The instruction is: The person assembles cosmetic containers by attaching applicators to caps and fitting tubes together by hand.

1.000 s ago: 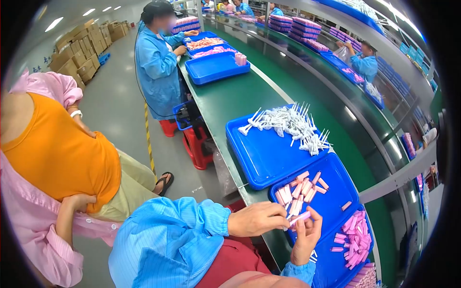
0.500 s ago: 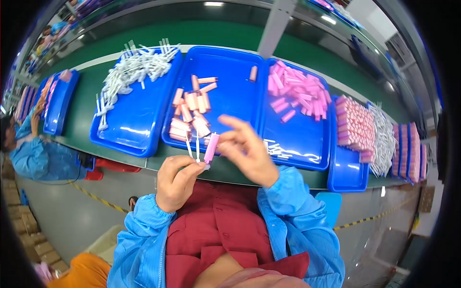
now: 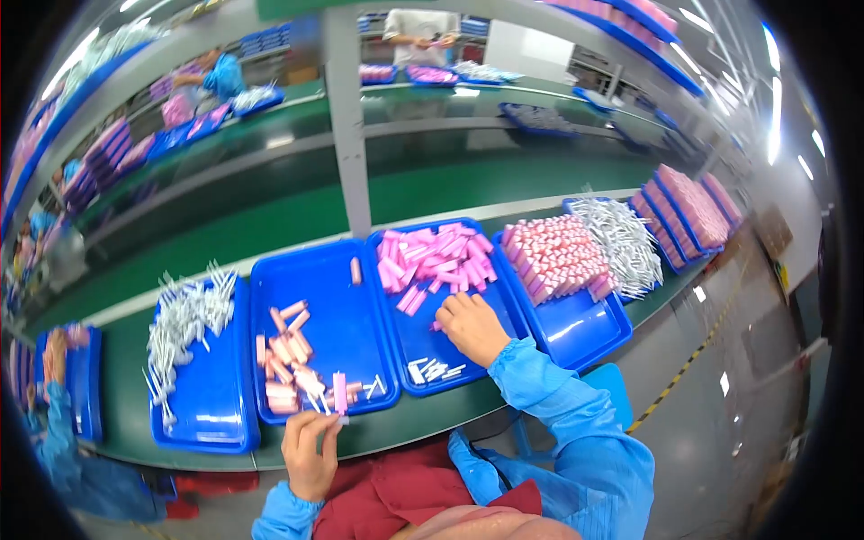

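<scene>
My left hand (image 3: 310, 454) is closed, pinching the base of a white plastic piece with thin upright prongs (image 3: 322, 401). A pink tube (image 3: 340, 392) stands upright on one side of this piece. Over the blue tray of pink tubes (image 3: 504, 317), my right hand (image 3: 472, 331) has its fingers drawn together on a small pink tube (image 3: 437, 326), mostly hidden by the fingertips. Loose pink tubes (image 3: 432, 256) are heaped just beyond that hand. Short white sticks (image 3: 436, 370) lie at the tray's near end.
Left of that tray, another blue tray (image 3: 346, 315) holds peach-coloured tubes (image 3: 288, 346). White pronged pieces (image 3: 189, 319) pile up in a tray farther left. Stacked pink tubes (image 3: 558, 256) stand at right. A metal post (image 3: 346, 135) rises behind. At far left is a co-worker's sleeve (image 3: 58, 423).
My right hand has left the piece in my left hand and moved right to the tray of pink tubes. My left hand still holds the white piece. The view has tilted up.
</scene>
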### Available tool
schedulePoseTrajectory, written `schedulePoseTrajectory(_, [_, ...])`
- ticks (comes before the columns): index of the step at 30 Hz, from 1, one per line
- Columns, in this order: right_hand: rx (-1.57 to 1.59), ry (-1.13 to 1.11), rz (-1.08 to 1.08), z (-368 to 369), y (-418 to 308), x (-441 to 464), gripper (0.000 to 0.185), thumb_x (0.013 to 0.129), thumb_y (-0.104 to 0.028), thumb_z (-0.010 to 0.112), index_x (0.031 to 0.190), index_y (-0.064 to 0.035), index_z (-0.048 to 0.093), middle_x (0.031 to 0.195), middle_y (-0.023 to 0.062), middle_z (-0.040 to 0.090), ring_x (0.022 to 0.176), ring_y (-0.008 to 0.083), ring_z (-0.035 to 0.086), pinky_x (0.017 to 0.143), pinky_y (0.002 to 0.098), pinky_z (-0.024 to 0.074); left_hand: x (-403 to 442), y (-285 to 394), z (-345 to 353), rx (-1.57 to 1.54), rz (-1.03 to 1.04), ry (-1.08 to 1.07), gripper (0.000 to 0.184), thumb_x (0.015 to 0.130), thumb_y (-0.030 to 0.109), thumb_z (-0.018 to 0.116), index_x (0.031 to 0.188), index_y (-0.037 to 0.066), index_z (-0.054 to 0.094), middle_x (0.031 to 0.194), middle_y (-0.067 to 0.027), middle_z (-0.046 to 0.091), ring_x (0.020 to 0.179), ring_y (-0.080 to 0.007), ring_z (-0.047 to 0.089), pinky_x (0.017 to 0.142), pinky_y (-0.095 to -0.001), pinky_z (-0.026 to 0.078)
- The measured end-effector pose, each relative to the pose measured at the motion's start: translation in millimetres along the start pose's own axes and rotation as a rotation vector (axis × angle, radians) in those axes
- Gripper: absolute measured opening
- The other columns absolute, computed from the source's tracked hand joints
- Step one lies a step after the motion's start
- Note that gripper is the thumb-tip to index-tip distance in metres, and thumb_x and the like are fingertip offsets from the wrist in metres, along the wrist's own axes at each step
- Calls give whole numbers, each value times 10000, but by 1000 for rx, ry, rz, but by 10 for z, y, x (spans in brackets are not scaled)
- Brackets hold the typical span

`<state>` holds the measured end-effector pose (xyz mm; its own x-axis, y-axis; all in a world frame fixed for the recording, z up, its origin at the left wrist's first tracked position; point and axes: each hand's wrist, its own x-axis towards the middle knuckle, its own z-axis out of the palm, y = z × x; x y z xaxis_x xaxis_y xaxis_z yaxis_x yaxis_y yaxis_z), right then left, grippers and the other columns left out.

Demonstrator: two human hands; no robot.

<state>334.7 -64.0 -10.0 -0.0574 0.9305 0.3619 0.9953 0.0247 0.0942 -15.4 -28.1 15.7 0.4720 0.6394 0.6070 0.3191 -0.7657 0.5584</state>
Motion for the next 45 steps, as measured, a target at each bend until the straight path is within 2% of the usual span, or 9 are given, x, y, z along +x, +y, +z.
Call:
schedulePoseTrajectory(9, [80,447,671,-1092,1580,413,392,972,-170,606,1347,-76,541,1009,220,698,908,427,665,746,525,520,-4,-2,-9,-71,23,-16,273,771,-62,772,1010,36,684,963,-128,639,847,-312,647,712,-390,527])
schedulePoseTrajectory(13, [408,467,-113,-1698,359,1209,384,930,-103,642,1308,-172,633,1023,131,701,944,310,678,814,425,553,13,66,39,-109,38,-22,278,786,-33,775,1039,49,697,975,-124,643,853,-302,658,717,-382,539])
schedulePoseTrajectory(16, [61,668,-587,-2253,-721,1671,423,852,-109,624,1274,-134,602,880,45,635,817,220,654,726,355,508,68,148,90,-98,106,-55,285,790,-16,780,1053,57,698,979,-123,644,865,-300,664,729,-383,548])
schedulePoseTrajectory(20, [388,919,-795,-2560,-1623,1811,366,829,-119,621,1194,-100,590,813,37,588,791,199,630,686,329,485,127,210,131,-119,153,-33,307,795,-17,773,1080,59,690,990,-120,650,888,-302,670,751,-380,557])
schedulePoseTrajectory(24, [338,587,-954,-1897,-1501,1273,433,799,-135,666,1227,-73,665,985,67,681,839,198,670,744,323,554,54,175,10,-68,84,42,286,801,-27,762,1066,53,692,997,-121,656,893,-304,672,754,-375,557])
schedulePoseTrajectory(26, [620,535,-791,-1330,-1153,1118,296,815,-42,710,1110,-43,683,1004,96,693,851,207,689,769,325,572,13,137,-60,-57,30,49,275,802,-29,760,1057,50,695,1000,-121,658,893,-304,672,752,-373,556])
schedulePoseTrajectory(28, [1370,185,43,-947,-991,813,345,931,19,656,1266,-13,578,1135,118,675,958,187,690,796,311,576,24,94,-105,-40,63,61,286,794,-44,758,1059,52,705,994,-117,660,882,-304,670,741,-383,551])
schedulePoseTrajectory(32, [1942,105,650,-479,-872,475,427,1013,-132,601,1400,-13,464,1314,164,597,1011,239,688,858,346,583,140,131,-98,-56,203,-78,331,750,-73,711,1059,44,707,981,-81,665,850,-266,655,709,-358,535])
schedulePoseTrajectory(45, [1991,-153,554,-337,-1186,297,436,990,-131,602,1390,-9,479,1312,203,596,1076,272,671,981,388,535,151,122,4,-135,149,-218,300,755,-54,707,1037,49,711,1005,-68,696,868,-256,664,739,-352,534])
